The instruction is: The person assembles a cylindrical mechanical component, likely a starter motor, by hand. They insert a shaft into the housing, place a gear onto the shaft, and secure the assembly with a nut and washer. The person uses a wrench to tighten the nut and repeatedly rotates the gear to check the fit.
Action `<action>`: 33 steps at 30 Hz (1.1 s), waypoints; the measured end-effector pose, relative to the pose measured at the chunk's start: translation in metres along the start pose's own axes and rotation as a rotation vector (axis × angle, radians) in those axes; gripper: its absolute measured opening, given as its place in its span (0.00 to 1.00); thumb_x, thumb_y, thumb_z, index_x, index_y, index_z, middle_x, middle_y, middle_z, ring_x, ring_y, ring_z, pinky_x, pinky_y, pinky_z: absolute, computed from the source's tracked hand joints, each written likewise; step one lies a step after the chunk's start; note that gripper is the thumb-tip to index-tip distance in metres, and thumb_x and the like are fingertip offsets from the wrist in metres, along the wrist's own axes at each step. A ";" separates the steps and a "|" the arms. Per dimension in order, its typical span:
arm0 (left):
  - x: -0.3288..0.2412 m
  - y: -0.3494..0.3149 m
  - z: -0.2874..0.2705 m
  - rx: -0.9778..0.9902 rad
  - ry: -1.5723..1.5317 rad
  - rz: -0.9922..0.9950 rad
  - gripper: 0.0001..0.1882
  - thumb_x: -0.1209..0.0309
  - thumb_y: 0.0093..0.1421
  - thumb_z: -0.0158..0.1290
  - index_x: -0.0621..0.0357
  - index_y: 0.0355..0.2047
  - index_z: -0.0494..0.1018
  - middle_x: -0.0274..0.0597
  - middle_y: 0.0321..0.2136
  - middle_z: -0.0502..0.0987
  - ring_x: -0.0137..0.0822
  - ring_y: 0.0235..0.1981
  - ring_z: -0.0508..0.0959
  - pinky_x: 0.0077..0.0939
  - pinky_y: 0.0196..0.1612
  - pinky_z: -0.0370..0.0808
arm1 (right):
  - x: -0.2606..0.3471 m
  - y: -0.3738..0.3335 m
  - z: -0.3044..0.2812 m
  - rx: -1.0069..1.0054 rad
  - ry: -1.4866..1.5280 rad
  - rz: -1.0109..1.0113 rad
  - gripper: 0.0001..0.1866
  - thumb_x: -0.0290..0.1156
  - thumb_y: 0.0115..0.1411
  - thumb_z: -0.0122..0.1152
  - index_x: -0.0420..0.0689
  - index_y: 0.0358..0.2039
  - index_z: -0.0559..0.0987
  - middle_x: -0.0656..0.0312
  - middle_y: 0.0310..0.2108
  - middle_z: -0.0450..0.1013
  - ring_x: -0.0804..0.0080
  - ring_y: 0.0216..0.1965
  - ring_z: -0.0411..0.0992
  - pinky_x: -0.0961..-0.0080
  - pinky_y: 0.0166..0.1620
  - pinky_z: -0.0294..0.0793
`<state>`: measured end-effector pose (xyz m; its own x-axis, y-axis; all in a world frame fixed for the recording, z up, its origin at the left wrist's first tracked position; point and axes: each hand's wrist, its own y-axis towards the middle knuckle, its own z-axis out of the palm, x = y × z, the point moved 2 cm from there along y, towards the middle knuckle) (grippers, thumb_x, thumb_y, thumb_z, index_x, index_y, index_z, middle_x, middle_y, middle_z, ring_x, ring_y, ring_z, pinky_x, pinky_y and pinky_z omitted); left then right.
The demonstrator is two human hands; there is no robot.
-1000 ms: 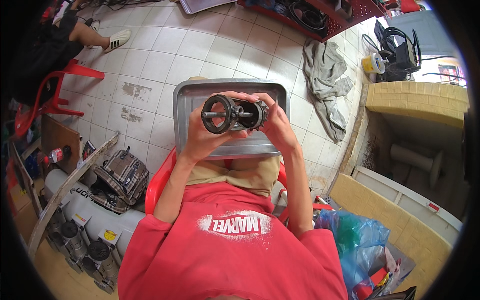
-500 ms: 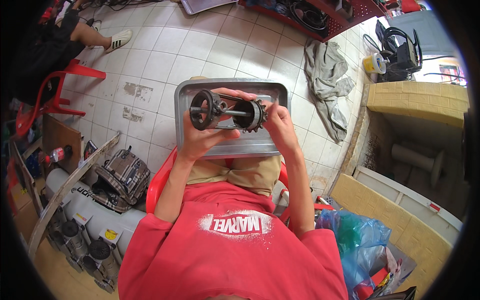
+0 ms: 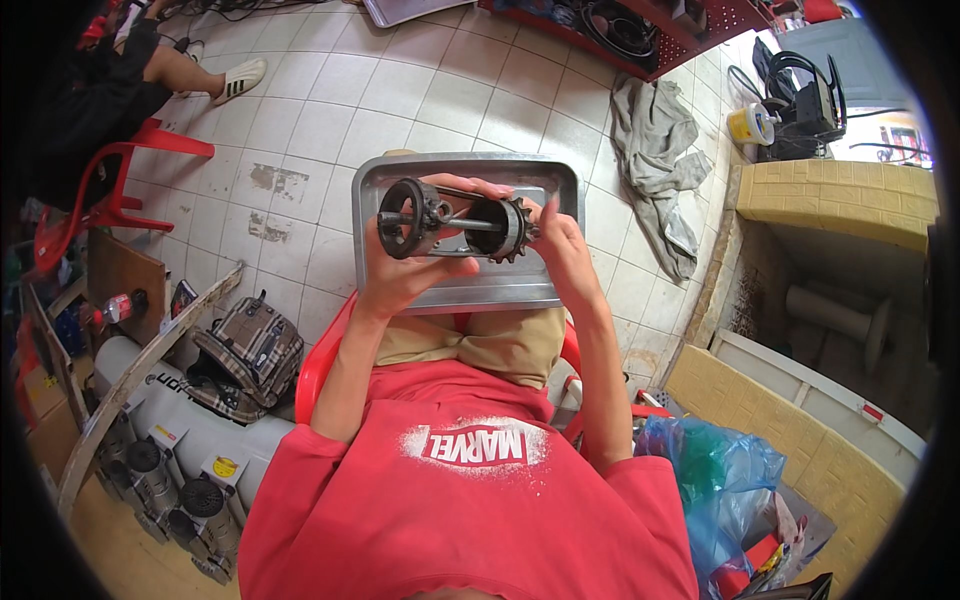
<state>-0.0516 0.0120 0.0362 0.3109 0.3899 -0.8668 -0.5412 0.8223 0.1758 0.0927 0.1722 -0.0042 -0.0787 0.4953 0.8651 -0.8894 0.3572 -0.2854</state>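
Sprocketed shaft assembly (image 3: 487, 242) swung broadside above metal tray (image 3: 462, 297), twelve o'clock, leaving its shaft (image 3: 472, 224) more exposed | left hand (image 3: 398, 284) gripped nine-o'clock ring end (image 3: 427, 212) | right hand (image 3: 562, 252) met three-o'clock sprocket (image 3: 523, 230); whether gripping, couldn't tell.

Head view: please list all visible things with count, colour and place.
Toothed metal part: 1, dark, between both hands
Trays: 2, silver, under hands and top edge
Chairs: 2, red, under person and upper left
Rack: 1, red, top
Cloth: 1, grey, floor, upper right
Tub: 1, yellow-white, upper right
Spool-like object: 1, pale, far right
Plastic bag: 1, blue, lower right
Backpack: 1, brown plaid, left
Tank: 1, whitish, lower left
Other person: 1, dark clothes, upper left
Small clutter: uncounted, mixed, edges
Shirt: 1, red, bottom centre
Trousers: 1 pair, tan, centre
Left hand: 1, bare, at part's ring end
Right hand: 1, bare, at its toothed end
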 end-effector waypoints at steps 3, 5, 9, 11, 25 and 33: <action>-0.002 0.002 0.000 0.007 -0.022 0.007 0.34 0.80 0.50 0.71 0.67 0.57 0.70 0.48 0.53 0.78 0.36 0.55 0.78 0.31 0.57 0.78 | 0.010 0.001 0.006 0.128 -0.327 -0.397 0.09 0.34 0.68 0.61 0.41 0.42 0.77 0.65 0.52 0.69 0.75 0.53 0.67 0.77 0.50 0.70; -0.001 0.002 0.001 0.005 -0.051 0.011 0.34 0.80 0.50 0.71 0.67 0.57 0.70 0.47 0.53 0.78 0.36 0.55 0.78 0.30 0.57 0.78 | 0.022 -0.004 0.019 0.004 -0.220 -0.335 0.08 0.33 0.68 0.62 0.41 0.39 0.77 0.65 0.51 0.69 0.75 0.52 0.67 0.77 0.50 0.69; 0.002 -0.002 -0.003 -0.005 -0.034 0.004 0.34 0.80 0.50 0.72 0.66 0.57 0.70 0.46 0.52 0.78 0.35 0.54 0.78 0.30 0.56 0.78 | 0.024 -0.004 0.022 -0.035 -0.018 -0.079 0.13 0.23 0.56 0.72 0.42 0.38 0.76 0.66 0.47 0.68 0.74 0.52 0.67 0.76 0.51 0.68; 0.003 -0.002 -0.002 0.003 -0.002 -0.010 0.34 0.80 0.50 0.72 0.66 0.57 0.70 0.46 0.52 0.78 0.35 0.54 0.78 0.30 0.56 0.78 | -0.014 0.000 -0.013 0.096 0.015 -0.105 0.16 0.23 0.55 0.72 0.42 0.42 0.75 0.65 0.47 0.68 0.74 0.53 0.66 0.76 0.52 0.68; -0.001 0.000 -0.001 -0.007 0.072 -0.035 0.33 0.78 0.48 0.73 0.64 0.54 0.73 0.42 0.50 0.80 0.31 0.52 0.78 0.27 0.54 0.77 | -0.011 0.001 -0.006 0.046 -0.035 -0.080 0.15 0.21 0.50 0.75 0.44 0.36 0.77 0.65 0.48 0.71 0.74 0.54 0.67 0.75 0.53 0.67; -0.002 0.000 0.002 -0.009 0.127 0.025 0.33 0.76 0.46 0.74 0.64 0.53 0.74 0.41 0.48 0.81 0.31 0.50 0.80 0.28 0.53 0.78 | 0.011 -0.003 0.015 -0.018 0.061 -0.027 0.13 0.22 0.52 0.73 0.43 0.36 0.78 0.66 0.45 0.71 0.75 0.52 0.68 0.73 0.54 0.67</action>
<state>-0.0508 0.0118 0.0389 0.1963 0.3538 -0.9145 -0.5544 0.8093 0.1941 0.0880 0.1648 0.0118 -0.0262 0.5324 0.8461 -0.8824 0.3854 -0.2698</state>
